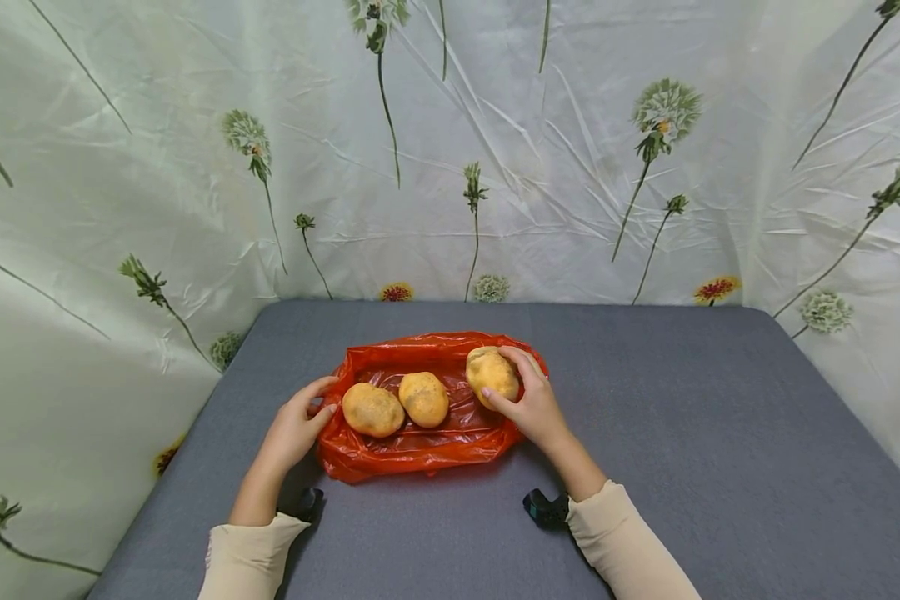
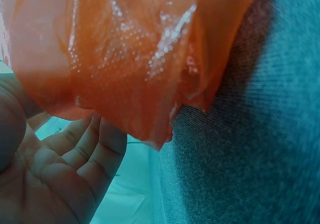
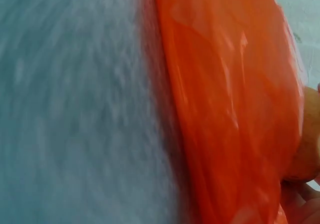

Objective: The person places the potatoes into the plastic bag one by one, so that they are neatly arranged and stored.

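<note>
A red plastic bag (image 1: 435, 460) lies spread out with its rim standing up like a shallow tray. Two potatoes (image 1: 372, 409) sit side by side in its left and middle parts. My right hand (image 1: 534, 406) grips a third potato (image 1: 487, 372) over the bag's right end, thumb in front and fingers behind. That potato (image 3: 306, 144) also peeks out past the bag's side in the right wrist view. At the left end, my left hand (image 1: 297, 425) holds the bag's rim between thumb and fingers. Its fingers (image 2: 102, 149) reach behind the hanging film in the left wrist view.
The bag lies on a grey cloth-covered table (image 1: 690, 450). A pale curtain (image 1: 450, 150) with printed flowers hangs behind the table and along its sides. Dark wrist devices (image 1: 546, 508) show below both wrists, by the cream sleeves (image 1: 630, 542).
</note>
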Demonstrator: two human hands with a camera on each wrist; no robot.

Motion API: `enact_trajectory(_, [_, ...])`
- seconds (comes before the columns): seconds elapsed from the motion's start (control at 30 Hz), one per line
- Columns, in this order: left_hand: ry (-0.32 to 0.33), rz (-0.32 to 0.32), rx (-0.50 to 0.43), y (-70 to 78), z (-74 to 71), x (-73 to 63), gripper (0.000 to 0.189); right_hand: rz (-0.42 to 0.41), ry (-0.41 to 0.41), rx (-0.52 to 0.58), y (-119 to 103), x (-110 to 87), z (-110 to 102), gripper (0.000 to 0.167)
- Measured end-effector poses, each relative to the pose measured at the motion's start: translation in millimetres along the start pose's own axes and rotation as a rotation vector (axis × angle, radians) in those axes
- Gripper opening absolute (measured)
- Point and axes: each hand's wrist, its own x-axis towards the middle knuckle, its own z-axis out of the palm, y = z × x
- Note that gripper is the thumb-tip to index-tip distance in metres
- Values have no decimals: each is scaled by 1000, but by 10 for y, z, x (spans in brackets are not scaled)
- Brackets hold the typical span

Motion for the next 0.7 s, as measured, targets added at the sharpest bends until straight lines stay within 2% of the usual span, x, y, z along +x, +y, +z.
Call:
enact_trajectory(0.33, [-11, -26, -14, 19, 8, 4, 41, 45, -45, -26, 77, 5, 164, 58])
enact_trajectory(0.7, [-15, -35, -13, 50, -1, 22, 40, 87, -117, -62, 143, 9, 216, 57])
